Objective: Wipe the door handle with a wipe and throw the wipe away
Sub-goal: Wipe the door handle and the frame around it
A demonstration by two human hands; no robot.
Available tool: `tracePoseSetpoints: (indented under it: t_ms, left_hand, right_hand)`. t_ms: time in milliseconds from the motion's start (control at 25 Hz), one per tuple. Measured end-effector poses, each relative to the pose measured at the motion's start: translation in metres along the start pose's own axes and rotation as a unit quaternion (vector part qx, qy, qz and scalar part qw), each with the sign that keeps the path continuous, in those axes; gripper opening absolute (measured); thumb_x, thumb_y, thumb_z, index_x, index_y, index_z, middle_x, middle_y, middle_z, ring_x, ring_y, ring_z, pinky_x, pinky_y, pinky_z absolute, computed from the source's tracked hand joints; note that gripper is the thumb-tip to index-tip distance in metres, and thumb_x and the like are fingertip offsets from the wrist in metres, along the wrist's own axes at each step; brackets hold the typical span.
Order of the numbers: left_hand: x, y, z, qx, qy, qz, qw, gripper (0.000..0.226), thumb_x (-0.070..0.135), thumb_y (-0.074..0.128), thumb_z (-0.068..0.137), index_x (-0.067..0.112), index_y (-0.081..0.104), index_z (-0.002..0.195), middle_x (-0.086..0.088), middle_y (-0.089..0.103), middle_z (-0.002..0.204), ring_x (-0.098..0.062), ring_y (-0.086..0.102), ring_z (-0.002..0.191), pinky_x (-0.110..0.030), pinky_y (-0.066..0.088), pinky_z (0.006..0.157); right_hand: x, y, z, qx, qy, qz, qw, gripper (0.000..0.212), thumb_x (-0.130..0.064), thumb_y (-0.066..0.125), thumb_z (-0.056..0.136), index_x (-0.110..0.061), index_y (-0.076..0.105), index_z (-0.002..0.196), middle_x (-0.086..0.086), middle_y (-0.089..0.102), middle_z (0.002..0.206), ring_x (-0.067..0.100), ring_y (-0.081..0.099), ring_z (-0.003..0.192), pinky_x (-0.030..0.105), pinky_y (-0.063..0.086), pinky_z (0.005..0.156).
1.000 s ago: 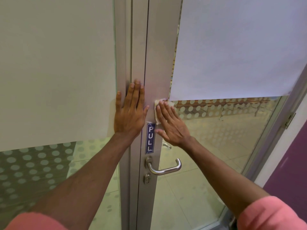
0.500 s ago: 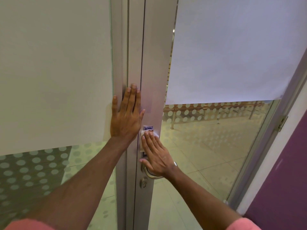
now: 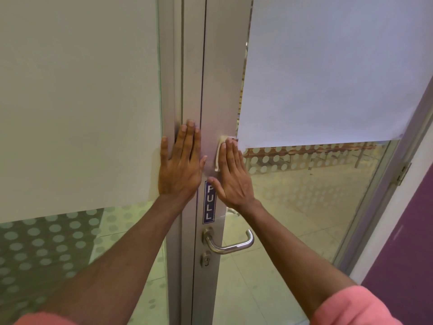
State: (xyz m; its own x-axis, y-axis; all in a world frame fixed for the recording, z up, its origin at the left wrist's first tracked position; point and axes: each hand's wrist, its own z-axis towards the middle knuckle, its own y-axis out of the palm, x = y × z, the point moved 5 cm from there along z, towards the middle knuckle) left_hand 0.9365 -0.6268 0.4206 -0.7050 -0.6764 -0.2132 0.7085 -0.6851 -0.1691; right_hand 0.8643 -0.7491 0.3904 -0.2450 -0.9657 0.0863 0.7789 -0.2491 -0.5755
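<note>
Curved steel door handle (image 3: 230,243) unwiped; flat right hand (image 3: 230,174) presses white wipe (image 3: 220,152) on the grey door frame (image 3: 219,90) above.
Left hand (image 3: 179,165) flat, empty, bracing; next, likely wipe down to handle.

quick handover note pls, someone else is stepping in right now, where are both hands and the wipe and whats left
Left hand: flat and open, pressed on the fixed frame beside the door, holding nothing.
Right hand: flat, pressing the wipe against the door frame above the PULL sticker.
Door handle: below the sticker, with no hand on it and the wipe well above it.
Done: wipe is out and on the frame; whether the handle has been wiped cannot be told.
Left: wipe the handle if needed, then bin the wipe. No bin is in view.
</note>
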Motion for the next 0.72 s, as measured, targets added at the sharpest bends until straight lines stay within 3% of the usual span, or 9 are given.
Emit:
tracePoseSetpoints:
  t_ms: [200,360,520,600,720]
  left_hand:
    - [0.0,0.0,0.001,-0.001,-0.002,-0.008,1.0,0.068,0.046,0.02,0.105,0.007,-0.006,0.154,-0.012,0.008,0.161,-0.025,0.012,0.148,-0.046,-0.01,0.119]
    - [-0.001,0.0,0.001,-0.034,-0.011,-0.012,0.999,0.067,0.046,0.018,0.105,0.007,-0.004,0.154,-0.012,0.007,0.162,-0.024,0.011,0.149,-0.046,-0.009,0.119]
    - [-0.006,-0.003,0.001,-0.075,-0.02,-0.048,0.996,0.066,0.044,0.018,0.104,0.006,0.003,0.156,-0.013,0.008,0.163,-0.025,0.009,0.15,-0.045,-0.007,0.12]
    - [-0.001,-0.013,-0.017,-0.095,-0.033,-0.116,0.988,0.065,0.041,0.025,0.103,0.004,0.01,0.155,-0.013,0.009,0.163,-0.027,0.01,0.151,-0.044,0.0,0.121]
    - [0.02,-0.038,-0.098,-0.134,-0.095,-0.258,0.952,0.058,0.031,0.039,0.099,0.002,0.033,0.149,-0.019,0.032,0.155,-0.031,0.034,0.141,-0.043,0.031,0.115]
  right_hand:
    - [-0.002,-0.005,0.012,0.034,0.015,0.028,0.999,0.067,-0.044,0.02,0.103,-0.003,-0.002,0.151,0.014,-0.009,0.16,0.026,-0.005,0.151,0.04,0.003,0.124]
    - [-0.009,0.013,-0.038,0.013,-0.015,0.018,1.0,0.058,-0.012,0.041,0.101,0.0,0.013,0.15,0.018,0.009,0.16,0.029,0.008,0.15,0.04,0.016,0.123]
    - [-0.019,0.017,-0.087,-0.085,0.0,0.041,0.996,0.076,0.011,0.057,0.085,-0.007,0.024,0.152,0.008,0.016,0.161,0.021,0.014,0.149,0.03,0.031,0.116]
    - [-0.025,0.011,-0.103,-0.124,0.037,0.082,0.988,0.078,0.008,0.053,0.089,-0.017,0.017,0.154,-0.002,0.008,0.162,0.013,0.011,0.149,0.028,0.039,0.109]
    - [-0.048,-0.003,-0.133,-0.103,0.151,0.225,0.957,0.07,0.0,0.039,0.096,-0.03,0.013,0.154,-0.017,0.008,0.161,0.002,0.009,0.148,0.015,0.024,0.112]
